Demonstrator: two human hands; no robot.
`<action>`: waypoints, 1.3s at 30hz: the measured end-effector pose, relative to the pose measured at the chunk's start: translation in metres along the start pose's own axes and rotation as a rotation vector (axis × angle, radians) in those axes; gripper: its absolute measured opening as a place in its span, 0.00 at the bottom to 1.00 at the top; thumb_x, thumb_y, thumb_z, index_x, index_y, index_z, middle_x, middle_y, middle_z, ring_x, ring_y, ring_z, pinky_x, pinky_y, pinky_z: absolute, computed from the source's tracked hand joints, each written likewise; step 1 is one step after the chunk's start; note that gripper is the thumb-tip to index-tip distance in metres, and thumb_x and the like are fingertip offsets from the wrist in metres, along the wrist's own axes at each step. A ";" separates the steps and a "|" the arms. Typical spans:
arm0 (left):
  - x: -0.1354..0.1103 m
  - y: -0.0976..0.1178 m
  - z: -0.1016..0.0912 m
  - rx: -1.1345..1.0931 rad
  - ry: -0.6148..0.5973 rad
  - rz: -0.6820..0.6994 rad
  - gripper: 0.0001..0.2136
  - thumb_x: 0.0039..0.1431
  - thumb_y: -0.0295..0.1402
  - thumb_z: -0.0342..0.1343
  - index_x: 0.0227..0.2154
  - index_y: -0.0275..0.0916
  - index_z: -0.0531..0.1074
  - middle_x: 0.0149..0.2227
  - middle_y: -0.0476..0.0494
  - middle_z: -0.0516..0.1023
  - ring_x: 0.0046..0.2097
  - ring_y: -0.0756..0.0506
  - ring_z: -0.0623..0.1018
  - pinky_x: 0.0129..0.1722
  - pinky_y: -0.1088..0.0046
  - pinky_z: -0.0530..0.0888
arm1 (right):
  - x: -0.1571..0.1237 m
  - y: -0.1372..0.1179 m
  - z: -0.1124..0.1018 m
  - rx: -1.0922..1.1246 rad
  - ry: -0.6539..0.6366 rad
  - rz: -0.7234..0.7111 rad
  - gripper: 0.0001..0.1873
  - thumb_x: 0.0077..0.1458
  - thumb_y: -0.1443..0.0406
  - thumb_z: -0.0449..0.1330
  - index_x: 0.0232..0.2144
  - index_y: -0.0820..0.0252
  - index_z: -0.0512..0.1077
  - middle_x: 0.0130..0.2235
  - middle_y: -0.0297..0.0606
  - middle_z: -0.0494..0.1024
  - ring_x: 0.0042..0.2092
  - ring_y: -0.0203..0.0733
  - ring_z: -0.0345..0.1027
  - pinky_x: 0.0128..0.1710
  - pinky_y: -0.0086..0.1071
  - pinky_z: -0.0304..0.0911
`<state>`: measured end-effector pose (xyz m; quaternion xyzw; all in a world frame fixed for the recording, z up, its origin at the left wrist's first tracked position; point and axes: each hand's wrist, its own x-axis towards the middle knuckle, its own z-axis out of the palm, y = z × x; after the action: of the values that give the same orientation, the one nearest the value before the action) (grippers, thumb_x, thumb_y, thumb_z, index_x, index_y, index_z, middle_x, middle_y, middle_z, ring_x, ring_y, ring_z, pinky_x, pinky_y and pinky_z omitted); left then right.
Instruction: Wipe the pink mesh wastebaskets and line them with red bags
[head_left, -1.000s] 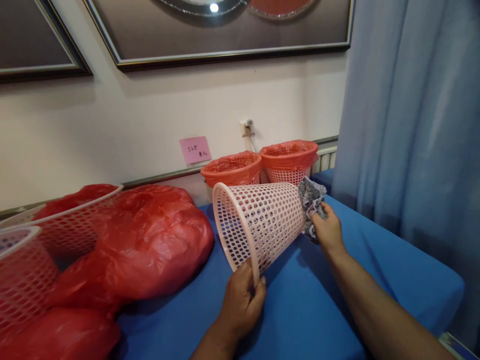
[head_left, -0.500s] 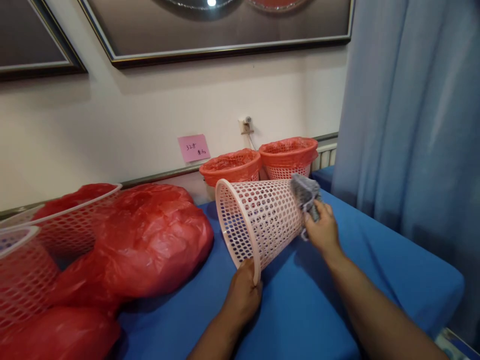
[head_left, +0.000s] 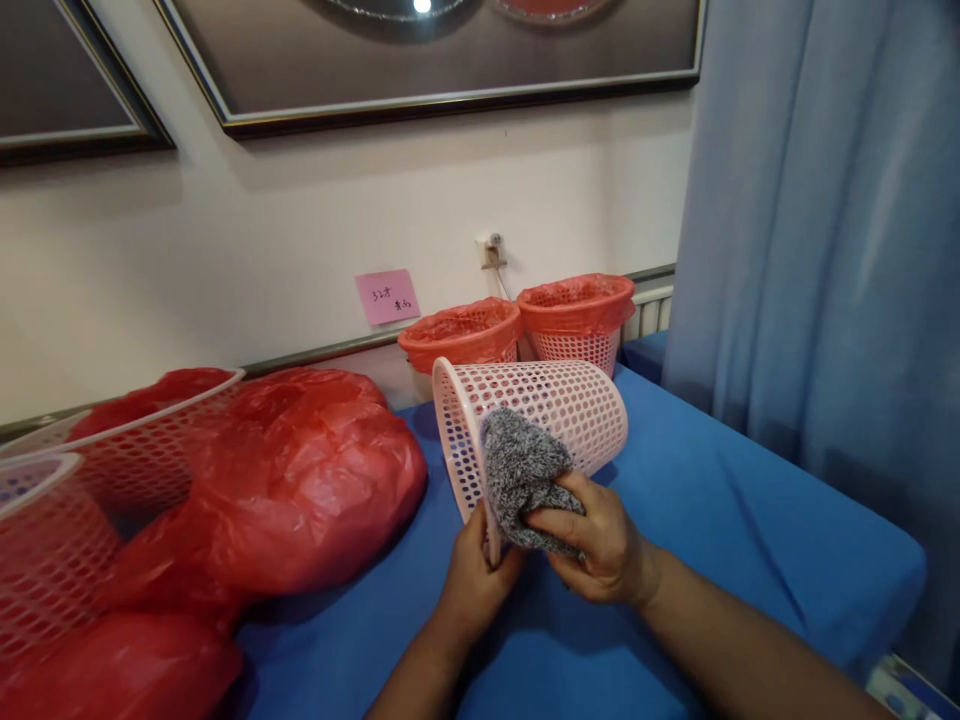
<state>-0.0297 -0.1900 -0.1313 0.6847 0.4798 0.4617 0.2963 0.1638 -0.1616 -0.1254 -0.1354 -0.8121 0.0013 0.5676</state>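
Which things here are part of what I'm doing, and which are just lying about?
In use: pink perforated plastic basket, gripped at its rim by left hand; grey fuzzy cloth in right hand.
Lying about: two red-lined baskets, heap of red plastic bags, pink sticky note.
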 end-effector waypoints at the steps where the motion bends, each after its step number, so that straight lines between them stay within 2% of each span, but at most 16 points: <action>1: -0.001 0.002 -0.001 -0.043 0.051 -0.015 0.21 0.61 0.39 0.61 0.54 0.35 0.75 0.46 0.38 0.83 0.48 0.38 0.80 0.53 0.62 0.77 | 0.000 0.006 0.000 -0.026 -0.011 0.026 0.26 0.51 0.72 0.58 0.53 0.55 0.73 0.54 0.46 0.71 0.50 0.46 0.74 0.46 0.37 0.75; 3: -0.004 0.005 -0.003 -0.060 0.091 -0.037 0.18 0.65 0.42 0.57 0.51 0.35 0.77 0.46 0.38 0.83 0.48 0.38 0.81 0.53 0.62 0.77 | -0.004 0.025 -0.001 -0.114 0.088 0.189 0.22 0.53 0.71 0.57 0.51 0.56 0.75 0.54 0.47 0.72 0.52 0.48 0.73 0.49 0.39 0.73; 7: -0.007 0.003 -0.002 0.089 0.011 0.000 0.15 0.65 0.35 0.55 0.48 0.36 0.80 0.47 0.37 0.83 0.49 0.37 0.81 0.53 0.59 0.77 | -0.016 0.085 -0.012 -0.247 0.500 0.823 0.19 0.54 0.61 0.58 0.47 0.60 0.76 0.47 0.48 0.77 0.49 0.52 0.73 0.53 0.49 0.70; 10: -0.008 -0.002 0.004 0.256 -0.098 0.089 0.18 0.60 0.28 0.54 0.52 0.37 0.78 0.48 0.36 0.82 0.50 0.37 0.80 0.56 0.56 0.75 | -0.020 0.111 -0.020 -0.184 0.591 1.072 0.23 0.51 0.56 0.60 0.47 0.62 0.76 0.43 0.46 0.79 0.46 0.53 0.73 0.54 0.55 0.68; 12: -0.009 -0.005 0.007 0.348 -0.174 0.132 0.23 0.55 0.24 0.54 0.54 0.38 0.76 0.51 0.35 0.80 0.52 0.36 0.78 0.60 0.53 0.73 | -0.019 0.102 -0.018 -0.190 0.573 0.962 0.23 0.53 0.57 0.60 0.49 0.62 0.75 0.46 0.48 0.78 0.49 0.53 0.73 0.57 0.55 0.67; 17: -0.009 -0.012 0.011 0.378 -0.198 0.154 0.29 0.51 0.19 0.51 0.57 0.41 0.74 0.55 0.37 0.77 0.56 0.37 0.76 0.60 0.54 0.72 | -0.015 0.019 0.004 -0.165 0.262 0.169 0.25 0.55 0.67 0.61 0.56 0.53 0.72 0.58 0.46 0.70 0.55 0.50 0.71 0.53 0.43 0.72; 19: -0.007 -0.013 0.010 0.342 -0.176 0.146 0.27 0.53 0.20 0.52 0.57 0.40 0.73 0.53 0.37 0.78 0.54 0.37 0.77 0.58 0.57 0.74 | -0.015 0.002 0.009 -0.140 0.177 0.018 0.26 0.53 0.69 0.62 0.55 0.51 0.73 0.58 0.45 0.69 0.53 0.49 0.73 0.49 0.40 0.74; 20: -0.007 -0.013 0.009 0.337 -0.176 0.137 0.26 0.53 0.20 0.52 0.56 0.40 0.73 0.52 0.37 0.79 0.53 0.38 0.77 0.57 0.58 0.74 | -0.015 0.003 0.009 -0.150 0.175 0.033 0.26 0.53 0.69 0.62 0.54 0.51 0.74 0.58 0.45 0.70 0.53 0.49 0.73 0.49 0.40 0.74; 22: -0.004 -0.013 0.008 0.362 -0.188 0.112 0.26 0.53 0.19 0.50 0.55 0.40 0.74 0.50 0.39 0.79 0.52 0.39 0.77 0.57 0.58 0.74 | -0.015 0.024 0.005 -0.211 0.249 0.237 0.22 0.54 0.68 0.60 0.52 0.53 0.76 0.57 0.47 0.71 0.55 0.51 0.72 0.53 0.43 0.72; 27: -0.001 -0.015 0.007 0.454 -0.218 0.100 0.25 0.53 0.19 0.49 0.53 0.41 0.77 0.48 0.40 0.79 0.49 0.39 0.76 0.56 0.57 0.74 | -0.019 0.113 -0.022 -0.165 0.438 1.100 0.20 0.52 0.59 0.59 0.46 0.62 0.77 0.42 0.47 0.80 0.44 0.54 0.76 0.50 0.52 0.71; 29: -0.001 -0.017 0.007 0.470 -0.239 0.098 0.26 0.53 0.19 0.50 0.53 0.42 0.77 0.50 0.40 0.78 0.50 0.38 0.76 0.56 0.56 0.74 | -0.020 0.121 -0.025 -0.120 0.485 1.184 0.22 0.51 0.58 0.60 0.46 0.64 0.77 0.41 0.48 0.80 0.43 0.54 0.76 0.50 0.54 0.70; 30: -0.001 -0.018 0.007 0.473 -0.236 0.095 0.26 0.53 0.19 0.50 0.53 0.43 0.77 0.51 0.40 0.78 0.51 0.38 0.76 0.56 0.56 0.74 | -0.020 0.115 -0.023 -0.132 0.505 1.124 0.23 0.51 0.58 0.61 0.47 0.65 0.76 0.43 0.50 0.80 0.45 0.55 0.76 0.52 0.55 0.70; 32: -0.001 -0.019 0.007 0.462 -0.220 0.096 0.27 0.54 0.19 0.50 0.54 0.44 0.77 0.52 0.40 0.78 0.52 0.38 0.76 0.56 0.55 0.74 | -0.018 0.088 -0.013 -0.183 0.490 0.833 0.22 0.54 0.60 0.61 0.50 0.63 0.75 0.50 0.52 0.77 0.52 0.55 0.73 0.56 0.53 0.68; 34: 0.000 -0.020 0.007 0.426 -0.213 0.103 0.26 0.56 0.20 0.50 0.55 0.45 0.77 0.52 0.40 0.79 0.52 0.38 0.76 0.56 0.56 0.74 | -0.016 0.052 -0.001 -0.168 0.361 0.454 0.21 0.56 0.64 0.60 0.53 0.58 0.74 0.56 0.50 0.72 0.57 0.52 0.70 0.57 0.47 0.69; 36: -0.001 -0.018 0.007 0.369 -0.198 0.110 0.24 0.57 0.22 0.53 0.55 0.44 0.77 0.53 0.39 0.79 0.53 0.38 0.76 0.57 0.56 0.74 | -0.013 0.022 0.006 -0.102 0.197 0.184 0.24 0.56 0.69 0.60 0.56 0.54 0.71 0.59 0.48 0.68 0.57 0.49 0.70 0.54 0.43 0.71; 39: -0.003 -0.010 0.007 0.273 -0.087 0.112 0.24 0.57 0.28 0.59 0.58 0.41 0.74 0.56 0.36 0.78 0.58 0.35 0.75 0.62 0.52 0.70 | -0.007 0.007 0.003 -0.067 0.103 0.063 0.26 0.54 0.72 0.59 0.56 0.56 0.70 0.58 0.49 0.66 0.52 0.48 0.71 0.49 0.39 0.74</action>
<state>-0.0278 -0.1885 -0.1436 0.7636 0.4860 0.3778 0.1947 0.1646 -0.1560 -0.1343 -0.1797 -0.7766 -0.0151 0.6036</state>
